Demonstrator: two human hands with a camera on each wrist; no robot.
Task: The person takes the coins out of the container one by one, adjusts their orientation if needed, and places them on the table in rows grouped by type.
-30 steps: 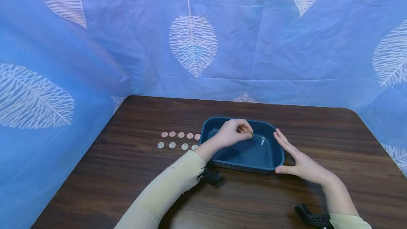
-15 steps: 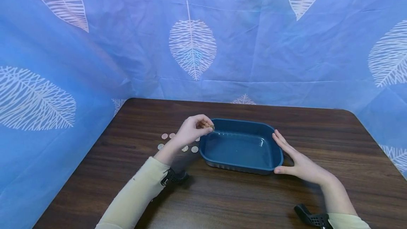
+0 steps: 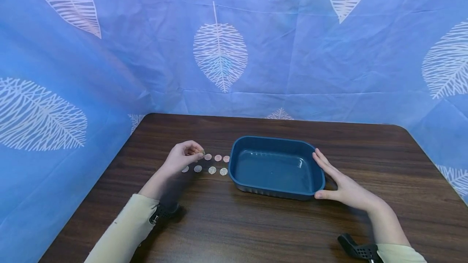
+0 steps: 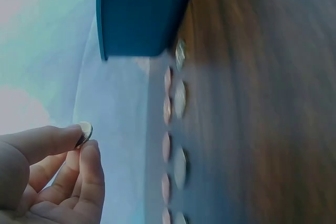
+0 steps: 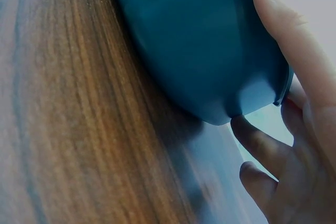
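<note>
My left hand (image 3: pixel 183 156) pinches a coin (image 4: pixel 86 130) between thumb and forefinger, above the left part of two rows of coins on the table. Copper-coloured coins (image 3: pixel 218 158) make up the far row, partly hidden by that hand. Silvery coins (image 3: pixel 212 170) form the near row. Just right of both rows stands a dark blue rectangular bin (image 3: pixel 274 192), with no coins visible inside. My right hand (image 3: pixel 345 186) rests against the bin's right end, fingers spread and fairly straight, its thumb at the near corner. In the right wrist view, fingertips touch the bin's wall (image 5: pixel 194 51).
The dark wood-grain table (image 3: pixel 256 230) ends at a blue cloth backdrop (image 3: pixel 274 52) with white leaf prints, at the back and left. A black wrist strap with a camera mount (image 3: pixel 360 251) sits on the right forearm, low over the table.
My left hand has moved left with the coin, from above the bin to above the coin rows, uncovering the bin's left side. My right hand has stayed against the bin.
</note>
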